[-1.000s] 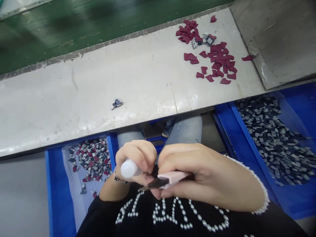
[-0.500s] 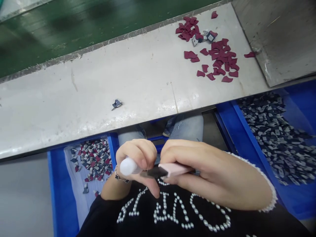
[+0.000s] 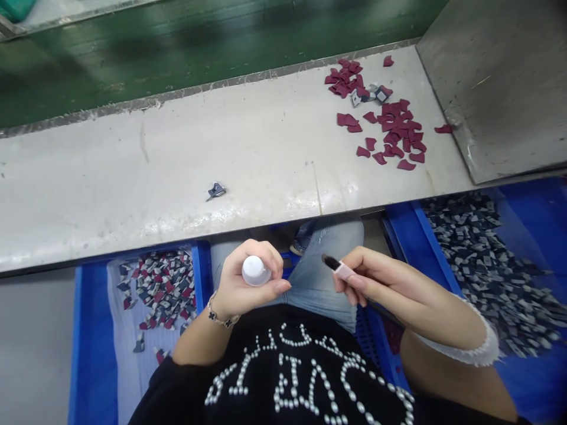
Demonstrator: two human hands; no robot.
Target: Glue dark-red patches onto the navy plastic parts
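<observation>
Head view: my left hand (image 3: 248, 286) grips a white bottle (image 3: 256, 271); just right of it, my right hand (image 3: 381, 283) pinches a pink brush (image 3: 340, 269). I'd steady the bottle upright and guide the bristles straight in.

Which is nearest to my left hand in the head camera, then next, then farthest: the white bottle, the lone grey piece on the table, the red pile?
1. White bottle, held in the left hand.
2. Lone grey piece, on the table above the hand.
3. Red pile, far right of the table.
</observation>
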